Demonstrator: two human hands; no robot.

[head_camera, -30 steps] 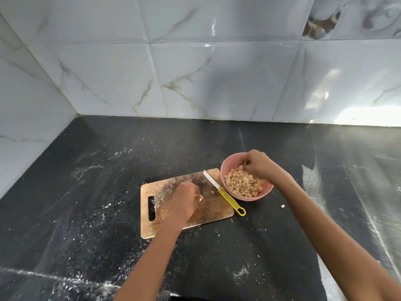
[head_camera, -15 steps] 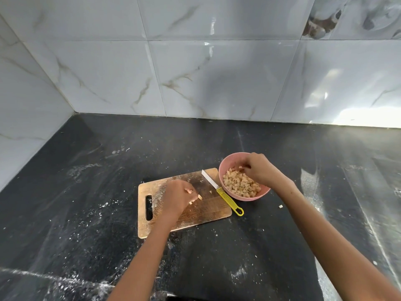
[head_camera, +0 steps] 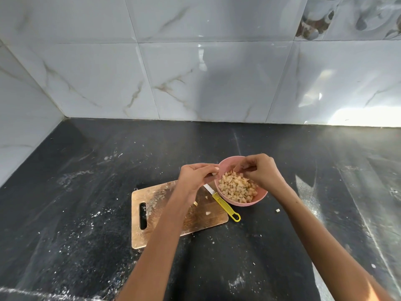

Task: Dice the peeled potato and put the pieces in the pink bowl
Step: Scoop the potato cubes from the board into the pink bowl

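On the dark table (head_camera: 86, 192), just right of the wooden cutting board (head_camera: 160, 213), sits the pink bowl (head_camera: 236, 202), already heaped with small pale potato cubes (head_camera: 236, 187). Both hands are at its far rim. The left hand (head_camera: 195, 177) has come in from the board side with its fingers drawn together at the bowl's left edge, and something pale shows at the fingertips, probably a last cube or two, though I can't say for sure what the grip is pinching. The right hand (head_camera: 260, 172) hovers over the heap with fingers curled down toward the cubes; whether it holds any is hidden.

A few stray pieces remain: two or three bits on the board (head_camera: 207, 213) and one on the table right of the bowl (head_camera: 277, 210). The knife with the yellow handle (head_camera: 225, 206) lies idle between board and bowl.

These cubes look light, firm and wet, likely starchy and slick, so they would stick to fingers rather than drop clean. A fingertip pinch across two flat faces should suit the strays, or sweeping them together first. The job looks nearly done.
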